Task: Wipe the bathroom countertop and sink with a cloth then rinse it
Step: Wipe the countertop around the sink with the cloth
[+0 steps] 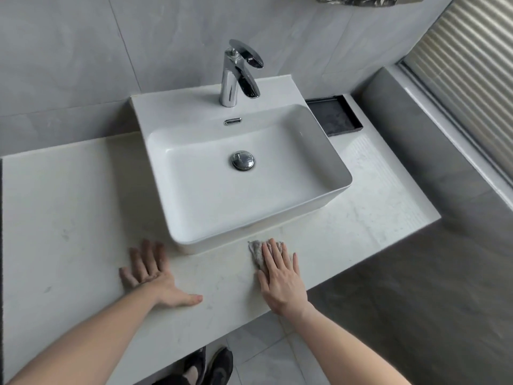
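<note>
The right hand [281, 276] lies flat, palm down, fingers stretched and together, pressing a small grey cloth [256, 252] against the counter [72, 218]; the grip is open, with nothing clasped, and the cloth shows only past the fingertips and along the hand's left side. The cloth sits near the counter's front edge, just in front of the sink's front right corner. The left hand [155, 279] is also flat on the counter with fingers spread, its grip open and empty, near the front edge just before the sink's front left corner. Both forearms are bare.

The white rectangular vessel sink [277, 195] stands on the counter against the back wall, with a chrome pop-up drain [243, 160] in its basin and a chrome faucet [238, 73] on its rear ledge. A dark shallow tray [334, 115] rests at the counter's back right corner, touching the sink's right side. Below the counter's front edge, dark shoes [211, 365] stand on the grey tiled floor [266, 354].
</note>
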Available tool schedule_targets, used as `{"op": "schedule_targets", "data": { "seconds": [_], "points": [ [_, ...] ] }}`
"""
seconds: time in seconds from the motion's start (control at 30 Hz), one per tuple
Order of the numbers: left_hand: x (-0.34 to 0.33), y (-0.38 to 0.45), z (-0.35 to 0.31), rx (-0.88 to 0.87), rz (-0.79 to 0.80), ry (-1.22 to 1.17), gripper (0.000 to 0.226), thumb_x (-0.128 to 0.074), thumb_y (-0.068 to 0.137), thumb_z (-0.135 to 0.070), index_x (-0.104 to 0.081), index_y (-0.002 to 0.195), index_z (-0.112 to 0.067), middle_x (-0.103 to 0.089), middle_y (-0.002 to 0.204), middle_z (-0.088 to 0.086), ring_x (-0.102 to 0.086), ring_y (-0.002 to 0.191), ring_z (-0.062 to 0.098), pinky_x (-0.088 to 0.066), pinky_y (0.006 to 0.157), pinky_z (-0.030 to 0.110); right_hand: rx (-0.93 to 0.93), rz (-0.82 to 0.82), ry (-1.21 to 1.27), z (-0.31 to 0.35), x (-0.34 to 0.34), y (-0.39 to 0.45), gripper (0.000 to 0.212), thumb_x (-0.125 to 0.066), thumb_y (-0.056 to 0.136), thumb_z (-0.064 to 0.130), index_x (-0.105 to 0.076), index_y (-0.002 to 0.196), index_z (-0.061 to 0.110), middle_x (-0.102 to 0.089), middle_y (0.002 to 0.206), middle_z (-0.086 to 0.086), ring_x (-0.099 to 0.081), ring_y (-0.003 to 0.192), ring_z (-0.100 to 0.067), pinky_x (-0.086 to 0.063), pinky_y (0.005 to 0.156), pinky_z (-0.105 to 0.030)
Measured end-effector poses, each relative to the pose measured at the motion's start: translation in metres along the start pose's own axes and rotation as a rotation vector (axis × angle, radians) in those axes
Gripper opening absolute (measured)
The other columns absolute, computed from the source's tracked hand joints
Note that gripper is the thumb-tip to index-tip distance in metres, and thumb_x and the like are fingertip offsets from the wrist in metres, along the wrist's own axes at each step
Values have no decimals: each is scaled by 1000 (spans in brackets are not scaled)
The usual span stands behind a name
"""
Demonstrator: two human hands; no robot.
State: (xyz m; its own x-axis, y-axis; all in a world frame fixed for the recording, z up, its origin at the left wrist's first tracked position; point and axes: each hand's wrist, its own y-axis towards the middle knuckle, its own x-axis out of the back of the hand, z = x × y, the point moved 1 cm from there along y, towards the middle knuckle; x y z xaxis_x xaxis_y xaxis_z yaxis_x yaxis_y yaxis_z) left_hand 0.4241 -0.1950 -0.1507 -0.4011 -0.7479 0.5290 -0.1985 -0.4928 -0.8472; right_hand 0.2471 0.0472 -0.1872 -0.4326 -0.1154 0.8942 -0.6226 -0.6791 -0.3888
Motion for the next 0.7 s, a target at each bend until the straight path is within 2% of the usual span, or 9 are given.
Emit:
{"op": "schedule_targets", "data": {
  "seconds": [0.3, 0.5, 0.6, 0.7],
  "points": [
    [6, -5, -2, -4, 5, 5, 176, -49, 22, -102, 48, 137, -12, 62, 137, 16, 54, 129, 44, 18, 112, 68, -127, 46, -3, -37, 26, 19, 71, -23, 104, 51, 13, 162, 33, 22, 168, 14, 24, 155, -16, 10, 127, -43],
    [4, 0, -6, 23, -22, 12, 172, -52, 29, -99, 50, 134, -9, 64, 133, 17, 54, 129, 44, 17, 113, 68, -189, 50, -6, -86, 47, 36, 71, -25, 105, 50, 13, 162, 30, 25, 165, 11, 19, 156, -19, 4, 128, -44],
    [2, 1, -8, 32, -52, -4, 172, -56, 31, -96, 50, 134, -9, 66, 132, 16, 56, 127, 43, 18, 114, 66, -103, 25, 34, -100, 55, 43, 66, -33, 106, 27, -2, 165, 22, 11, 168, 13, 8, 159, -17, -12, 129, -34],
    [1, -5, -14, 43, -93, -22, 171, -61, 32, -92, 50, 133, -11, 66, 132, 15, 56, 128, 42, 14, 116, 64, -25, -18, 73, -109, 71, 45, 70, -34, 97, -2, -26, 162, 24, -12, 170, 15, -11, 158, -9, -29, 117, -19]
  ]
}}
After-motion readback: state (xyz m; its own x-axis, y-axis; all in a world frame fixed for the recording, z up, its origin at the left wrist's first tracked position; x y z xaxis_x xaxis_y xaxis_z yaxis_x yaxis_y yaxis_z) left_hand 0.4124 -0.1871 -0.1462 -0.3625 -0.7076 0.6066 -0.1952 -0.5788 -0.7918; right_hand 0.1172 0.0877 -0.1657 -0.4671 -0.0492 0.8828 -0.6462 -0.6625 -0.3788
